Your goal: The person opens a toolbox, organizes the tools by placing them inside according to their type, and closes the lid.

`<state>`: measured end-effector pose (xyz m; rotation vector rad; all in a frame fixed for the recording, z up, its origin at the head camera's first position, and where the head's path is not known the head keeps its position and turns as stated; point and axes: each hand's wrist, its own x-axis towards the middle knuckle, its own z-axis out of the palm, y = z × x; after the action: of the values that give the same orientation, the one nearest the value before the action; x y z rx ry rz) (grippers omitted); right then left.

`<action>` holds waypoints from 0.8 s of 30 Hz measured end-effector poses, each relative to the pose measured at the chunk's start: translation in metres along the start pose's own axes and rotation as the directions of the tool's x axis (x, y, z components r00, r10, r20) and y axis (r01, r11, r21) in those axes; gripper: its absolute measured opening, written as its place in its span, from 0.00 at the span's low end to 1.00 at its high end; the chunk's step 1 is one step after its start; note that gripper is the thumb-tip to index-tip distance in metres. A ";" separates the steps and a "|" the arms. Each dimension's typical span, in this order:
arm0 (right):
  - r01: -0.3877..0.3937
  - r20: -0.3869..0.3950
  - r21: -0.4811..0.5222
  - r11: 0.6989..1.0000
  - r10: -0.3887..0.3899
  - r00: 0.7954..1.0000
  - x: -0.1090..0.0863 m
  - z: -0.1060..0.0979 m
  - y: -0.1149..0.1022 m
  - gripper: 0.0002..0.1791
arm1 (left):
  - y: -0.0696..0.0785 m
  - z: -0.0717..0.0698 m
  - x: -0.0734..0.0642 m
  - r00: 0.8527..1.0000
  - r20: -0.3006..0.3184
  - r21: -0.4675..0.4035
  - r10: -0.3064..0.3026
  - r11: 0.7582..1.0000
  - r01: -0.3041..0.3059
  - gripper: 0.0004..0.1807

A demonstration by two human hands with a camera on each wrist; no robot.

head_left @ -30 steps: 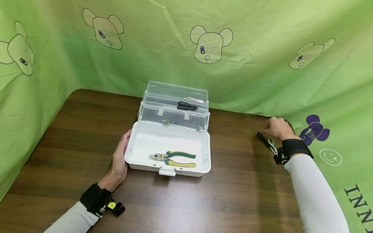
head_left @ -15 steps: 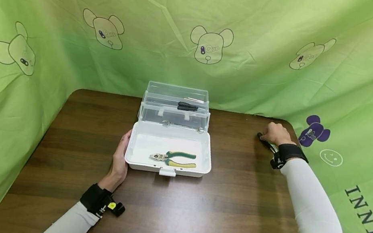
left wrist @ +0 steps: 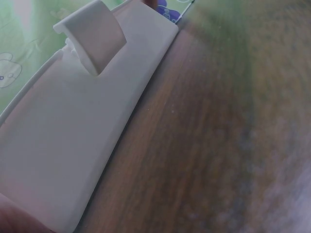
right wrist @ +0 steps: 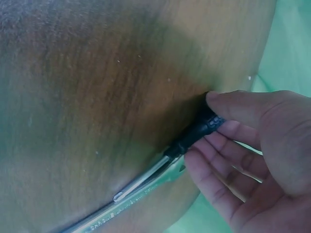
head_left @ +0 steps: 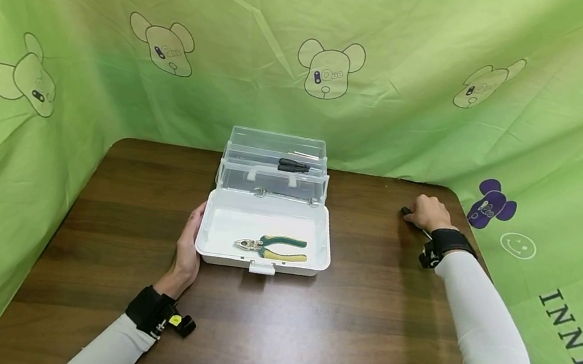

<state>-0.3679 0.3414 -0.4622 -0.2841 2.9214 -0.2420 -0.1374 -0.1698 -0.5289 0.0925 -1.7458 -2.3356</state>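
Note:
A white toolbox (head_left: 269, 216) stands open, and a pair of pliers (head_left: 272, 248) with green and yellow handles lies in its base. My left hand (head_left: 187, 251) rests along the toolbox's left side. At the table's far right, my right hand (head_left: 431, 215) holds a screwdriver by its black handle (right wrist: 199, 130). In the right wrist view the thumb lies on one side of the handle and the fingers on the other. Against the screwdriver's metal shaft (right wrist: 150, 177) lies a wrench (right wrist: 121, 206) with lettering; the fingers partly hide its end.
Clear trays at the toolbox's back hold black-handled screwdrivers (head_left: 294, 166) and a double-ended wrench (head_left: 286, 197). The toolbox's white latch (left wrist: 97, 36) sticks out in front. A green printed cloth (head_left: 218, 68) hangs behind the brown table (head_left: 350, 318).
My right hand has come down and slightly left onto the screwdriver, and its fingers now cover most of it. The left hand and toolbox have kept their places.

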 end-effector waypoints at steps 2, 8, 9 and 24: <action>-0.005 -0.009 0.003 1.000 0.005 1.000 0.000 0.002 -0.001 0.17 | 0.000 0.000 0.000 1.000 -0.001 -0.004 -0.001 1.000 0.001 0.36; 0.009 -0.069 -0.003 1.000 -0.010 0.998 -0.003 0.008 -0.002 0.18 | -0.001 0.000 0.000 1.000 -0.003 -0.004 0.001 1.000 -0.001 0.36; 0.016 -0.082 -0.002 1.000 -0.016 0.996 -0.003 0.009 -0.001 0.16 | 0.000 0.000 0.000 1.000 -0.001 -0.002 0.004 1.000 -0.004 0.36; 0.118 -0.164 -0.067 0.991 -0.127 0.978 -0.004 0.022 -0.005 0.09 | 0.000 0.001 0.000 1.000 0.000 -0.017 -0.003 1.000 0.003 0.36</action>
<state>-0.3583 0.3344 -0.4817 -0.4759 3.0849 -0.2103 -0.1377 -0.1691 -0.5284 0.0930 -1.7270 -2.3522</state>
